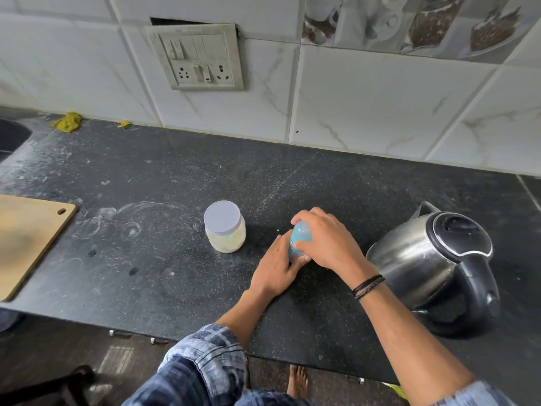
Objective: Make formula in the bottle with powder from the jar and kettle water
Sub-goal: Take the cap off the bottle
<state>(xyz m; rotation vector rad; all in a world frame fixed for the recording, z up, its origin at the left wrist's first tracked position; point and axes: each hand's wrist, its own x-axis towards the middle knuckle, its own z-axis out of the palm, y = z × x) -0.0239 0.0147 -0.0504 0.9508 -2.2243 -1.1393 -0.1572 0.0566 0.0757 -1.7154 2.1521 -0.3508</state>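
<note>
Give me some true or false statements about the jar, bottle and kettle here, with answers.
1. The jar has its lid on. True.
2. The kettle stands left of the jar. False: it stands at the right, beyond the bottle.
3. The left hand and the right hand both grip the bottle. True.
4. The jar stands on the board. False: it stands on the counter; the board lies far left.

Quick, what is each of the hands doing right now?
Left hand: holds the bottle near its base.
Right hand: grips the bottle's top.
</note>
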